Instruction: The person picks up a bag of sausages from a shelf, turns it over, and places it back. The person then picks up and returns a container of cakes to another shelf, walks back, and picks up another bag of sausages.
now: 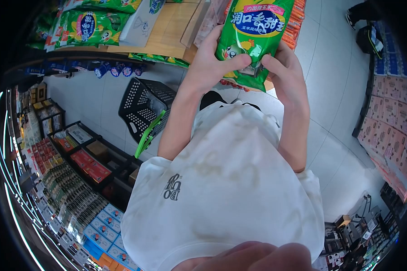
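A green plastic packet of corn sausages (257, 45) is held upright in front of me, its printed front facing me and its top cut off by the view's edge. My left hand (210, 63) grips its left side, thumb pressed on the lower front. On the opposite side my right hand (287, 65) also grips it, with the thumb near the bottom. Between the two thumbs a small grey patch shows on the packet. Most of the other fingers are hidden behind it.
Similar green packets (86, 27) lie on a wooden display shelf (167, 29) at upper left. A black shopping basket (142, 104) with a green handle (150, 134) is beside my left arm. Pink cartons (384, 113) are stacked at right. Another person's foot (349, 19) shows at upper right.
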The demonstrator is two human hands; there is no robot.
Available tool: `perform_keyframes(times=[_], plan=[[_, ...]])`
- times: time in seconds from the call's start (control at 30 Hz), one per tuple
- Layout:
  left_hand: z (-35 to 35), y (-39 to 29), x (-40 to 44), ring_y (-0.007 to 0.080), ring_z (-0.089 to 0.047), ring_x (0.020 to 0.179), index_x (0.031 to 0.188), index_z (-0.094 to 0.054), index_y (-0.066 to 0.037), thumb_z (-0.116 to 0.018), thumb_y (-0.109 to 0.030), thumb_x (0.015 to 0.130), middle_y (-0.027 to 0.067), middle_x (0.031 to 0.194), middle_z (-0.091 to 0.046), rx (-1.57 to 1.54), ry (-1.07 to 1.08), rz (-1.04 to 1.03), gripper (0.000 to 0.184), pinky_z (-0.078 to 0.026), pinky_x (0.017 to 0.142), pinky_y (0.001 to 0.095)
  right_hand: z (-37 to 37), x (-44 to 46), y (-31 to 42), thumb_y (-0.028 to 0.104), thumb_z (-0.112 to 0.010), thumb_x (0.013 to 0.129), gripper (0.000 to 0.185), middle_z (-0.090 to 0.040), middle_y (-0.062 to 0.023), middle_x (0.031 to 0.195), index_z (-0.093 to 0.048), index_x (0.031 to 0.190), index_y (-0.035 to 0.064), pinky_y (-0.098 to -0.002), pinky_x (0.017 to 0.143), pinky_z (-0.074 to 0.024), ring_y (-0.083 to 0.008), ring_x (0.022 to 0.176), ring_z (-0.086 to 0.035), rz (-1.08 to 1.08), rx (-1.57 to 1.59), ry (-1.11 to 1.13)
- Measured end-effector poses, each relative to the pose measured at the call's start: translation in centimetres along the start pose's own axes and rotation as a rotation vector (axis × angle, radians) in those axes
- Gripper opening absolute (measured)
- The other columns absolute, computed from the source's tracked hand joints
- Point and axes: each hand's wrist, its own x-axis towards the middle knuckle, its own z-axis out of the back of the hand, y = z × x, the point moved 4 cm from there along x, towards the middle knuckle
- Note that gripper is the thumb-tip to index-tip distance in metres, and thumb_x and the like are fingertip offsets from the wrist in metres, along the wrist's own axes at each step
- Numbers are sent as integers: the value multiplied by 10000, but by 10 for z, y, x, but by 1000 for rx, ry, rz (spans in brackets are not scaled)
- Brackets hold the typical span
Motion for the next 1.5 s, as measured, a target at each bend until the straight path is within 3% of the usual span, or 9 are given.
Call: perform_keyframes(times=[0.63, 0.83, 1.33, 1.43, 1.5], plan=[[4, -6, 7, 142, -584, 1033, 1302, -452, 19, -788, -187, 772, 88, 1153, -595, 265, -37, 19, 661, -490, 882, 283, 8, 23, 1, 77, -721, 790, 383, -654, -113, 1054, -616, 1134, -56, -305, 868, -506, -173, 952, -623, -3, -168, 5], [6, -3, 12, 129, -605, 954, 1259, -455, 36, -799, -187, 758, 102, 1072, -617, 349, -41, -13, 648, -521, 806, 274, 11, 31, -6, 64, -723, 770, 400, -653, -108, 1042, -614, 1136, -54, -296, 854, -506, -165, 948, -624, 35, -196, -60], [18, 7, 9, 153, -592, 1061, 1328, -422, 51, -766, -83, 778, 102, 1178, -593, -60, -56, 13, 662, -493, 917, 293, -6, 27, 1, 100, -748, 793, 664, -560, -138, 1226, -416, 1355, -20, -372, 974, -467, -219, 1119, -563, -33, -107, 59], [19, 10, 10, 155, -583, 1079, 1338, -420, 35, -767, -108, 790, 100, 1200, -583, -61, -62, 17, 665, -485, 926, 294, 0, 31, -7, 91, -772, 756, 661, -599, -132, 1135, -446, 1317, -36, -317, 902, -491, -205, 1026, -606, -31, -69, 20], [17, 8, 10, 155, -577, 1084, 1343, -418, 24, -767, -130, 797, 96, 1203, -579, -64, -72, 46, 666, -485, 924, 294, 1, 33, -10, 77, -767, 758, 669, -587, -135, 1156, -437, 1330, -33, -325, 917, -488, -213, 1048, -599, -48, 10, 44]])
